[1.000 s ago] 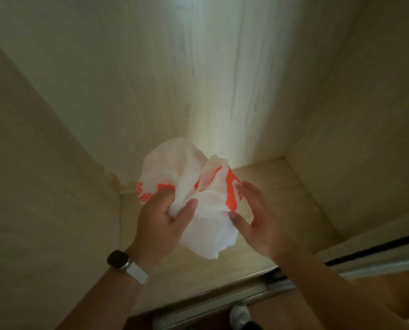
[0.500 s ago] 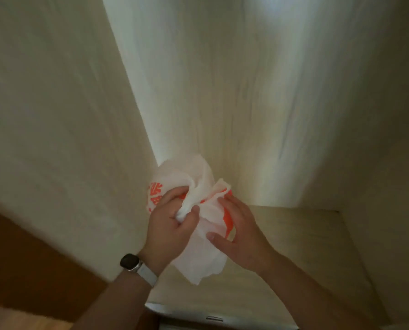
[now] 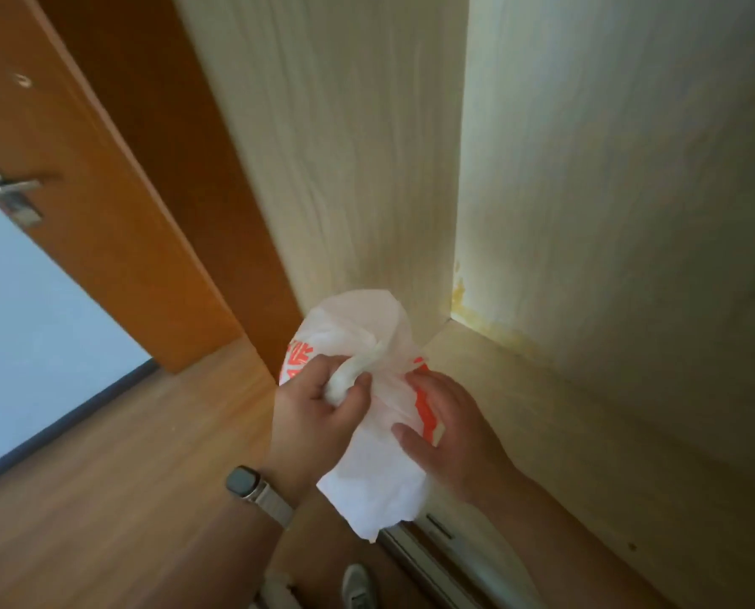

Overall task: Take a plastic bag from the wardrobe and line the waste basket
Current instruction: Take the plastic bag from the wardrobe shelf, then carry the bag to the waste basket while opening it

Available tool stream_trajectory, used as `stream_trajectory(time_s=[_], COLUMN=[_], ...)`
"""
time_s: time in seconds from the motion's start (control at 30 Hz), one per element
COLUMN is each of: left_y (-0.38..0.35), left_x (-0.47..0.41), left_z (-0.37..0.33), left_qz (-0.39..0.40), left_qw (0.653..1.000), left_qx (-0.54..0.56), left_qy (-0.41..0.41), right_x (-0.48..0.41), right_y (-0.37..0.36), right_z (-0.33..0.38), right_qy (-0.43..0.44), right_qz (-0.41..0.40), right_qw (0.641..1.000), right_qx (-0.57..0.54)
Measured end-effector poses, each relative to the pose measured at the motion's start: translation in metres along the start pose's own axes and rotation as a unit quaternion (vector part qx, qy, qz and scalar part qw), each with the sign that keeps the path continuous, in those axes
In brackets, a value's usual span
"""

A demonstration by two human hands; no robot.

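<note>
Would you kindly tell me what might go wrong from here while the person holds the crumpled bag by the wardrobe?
1. The left hand grips a twisted strand of the thin plastic bag while the right hand pinches its side; pulling them apart hard may tear it.
2. The wardrobe's sliding track lies just beside the shoe; stepping away could catch a foot on it.

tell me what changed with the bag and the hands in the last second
The right hand, open beside the plastic bag a second ago, closed in and now holds its orange-printed side. Both hands carried the bag from inside the wardrobe out toward its front left corner, next to the wooden floor. The left hand kept its grip on the bag's bunched top throughout.
</note>
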State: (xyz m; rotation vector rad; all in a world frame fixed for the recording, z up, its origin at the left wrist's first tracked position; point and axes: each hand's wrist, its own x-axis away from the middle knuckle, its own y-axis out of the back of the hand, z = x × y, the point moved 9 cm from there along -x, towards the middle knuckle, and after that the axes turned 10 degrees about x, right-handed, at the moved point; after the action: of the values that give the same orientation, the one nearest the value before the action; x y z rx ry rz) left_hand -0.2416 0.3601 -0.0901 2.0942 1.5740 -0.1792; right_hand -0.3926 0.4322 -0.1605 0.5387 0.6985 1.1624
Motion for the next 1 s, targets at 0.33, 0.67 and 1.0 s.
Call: stream_trajectory(time_s=[0.33,0.67,1.0], left_y=[0.132,0.234,0.360], left_x=[0.061,0.049,0.007], left_z=[0.057,0.119,0.178], left_qz=[-0.190,-0.298,-0.338], left_qw=[0.975,0.941,0.928], left_qx=[-0.021,-0.023,-0.005], left_qy=[0.116,0.157,0.159], right_x=[-0.017,-0.079,-0.164], right_y=[-0.105,-0.215,-0.334], right_z=[0.083,0.157,0.252], right_qy=[0.130,0.195,0.233], right_qz=[0.147,0.236,0.307], right_qw=[0.980,0.952,0.922], right_qx=[0.000,0.010,0.037])
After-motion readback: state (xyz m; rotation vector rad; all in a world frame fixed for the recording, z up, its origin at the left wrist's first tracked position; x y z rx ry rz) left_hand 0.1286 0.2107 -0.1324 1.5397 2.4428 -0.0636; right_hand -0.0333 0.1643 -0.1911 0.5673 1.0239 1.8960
